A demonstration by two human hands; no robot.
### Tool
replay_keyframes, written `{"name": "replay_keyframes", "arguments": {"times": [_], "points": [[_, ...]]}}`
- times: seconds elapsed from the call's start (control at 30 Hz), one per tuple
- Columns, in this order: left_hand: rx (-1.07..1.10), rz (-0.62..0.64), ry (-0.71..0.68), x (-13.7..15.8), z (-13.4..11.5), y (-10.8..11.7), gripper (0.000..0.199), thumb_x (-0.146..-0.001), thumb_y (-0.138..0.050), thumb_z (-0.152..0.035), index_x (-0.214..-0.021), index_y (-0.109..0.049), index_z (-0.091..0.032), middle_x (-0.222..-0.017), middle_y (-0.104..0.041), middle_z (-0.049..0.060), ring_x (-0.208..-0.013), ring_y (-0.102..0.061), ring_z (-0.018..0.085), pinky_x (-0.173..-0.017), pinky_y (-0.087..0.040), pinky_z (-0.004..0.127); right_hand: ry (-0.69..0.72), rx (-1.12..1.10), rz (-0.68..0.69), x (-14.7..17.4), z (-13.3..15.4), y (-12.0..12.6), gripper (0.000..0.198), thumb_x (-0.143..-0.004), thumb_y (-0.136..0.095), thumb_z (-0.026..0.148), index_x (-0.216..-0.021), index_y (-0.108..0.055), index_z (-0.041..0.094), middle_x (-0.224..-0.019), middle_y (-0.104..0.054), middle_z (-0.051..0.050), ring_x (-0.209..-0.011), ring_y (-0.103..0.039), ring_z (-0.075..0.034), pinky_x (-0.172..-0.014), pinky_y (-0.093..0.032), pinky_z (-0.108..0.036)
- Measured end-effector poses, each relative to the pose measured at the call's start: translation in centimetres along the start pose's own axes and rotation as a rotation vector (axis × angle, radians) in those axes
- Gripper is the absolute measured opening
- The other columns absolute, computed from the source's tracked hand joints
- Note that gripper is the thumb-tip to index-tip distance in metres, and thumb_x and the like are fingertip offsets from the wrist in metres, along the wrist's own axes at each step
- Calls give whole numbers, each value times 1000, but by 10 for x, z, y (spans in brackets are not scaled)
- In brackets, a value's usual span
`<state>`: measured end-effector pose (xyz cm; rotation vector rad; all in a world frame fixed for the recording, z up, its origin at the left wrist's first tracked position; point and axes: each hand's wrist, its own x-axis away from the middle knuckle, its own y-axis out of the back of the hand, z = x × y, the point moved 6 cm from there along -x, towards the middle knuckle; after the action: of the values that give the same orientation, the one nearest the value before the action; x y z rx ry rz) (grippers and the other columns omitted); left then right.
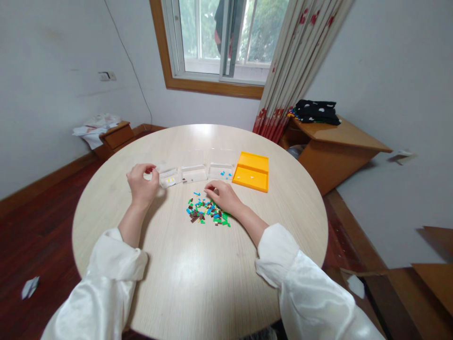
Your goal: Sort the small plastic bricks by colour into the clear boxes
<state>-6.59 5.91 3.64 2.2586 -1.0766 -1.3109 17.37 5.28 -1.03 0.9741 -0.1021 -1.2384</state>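
Small building bricks in green, blue, brown and cream lie in a loose pile on the round table. My right hand is over the pile's upper right side, thumb and fingers drawn together; anything between them is too small to make out. My left hand is raised beside the left clear box, which has yellow pieces in it. Its thumb and forefinger are pinched, and what they hold, if anything, does not show. A middle clear box contains a few dark pieces, and a right clear box has blue ones.
An open orange case with a few pale pieces stands right of the clear boxes. Behind the table are a window and a curtain. A wooden cabinet with folded black cloth is at the right.
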Motion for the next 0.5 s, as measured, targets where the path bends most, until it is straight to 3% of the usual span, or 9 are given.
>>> {"name": "replay_keyframes", "arguments": {"times": [0.5], "points": [[121, 49, -169, 14, -30, -5, 10, -75, -47, -24, -75, -55, -19, -72, -59, 3, -74, -58, 19, -78, -43, 33, -7, -7, -57, 0, -5, 1, 11, -81, -60, 12, -89, -66, 16, -87, -68, -6, -82, -60, -16, -81, -46, -30]]}}
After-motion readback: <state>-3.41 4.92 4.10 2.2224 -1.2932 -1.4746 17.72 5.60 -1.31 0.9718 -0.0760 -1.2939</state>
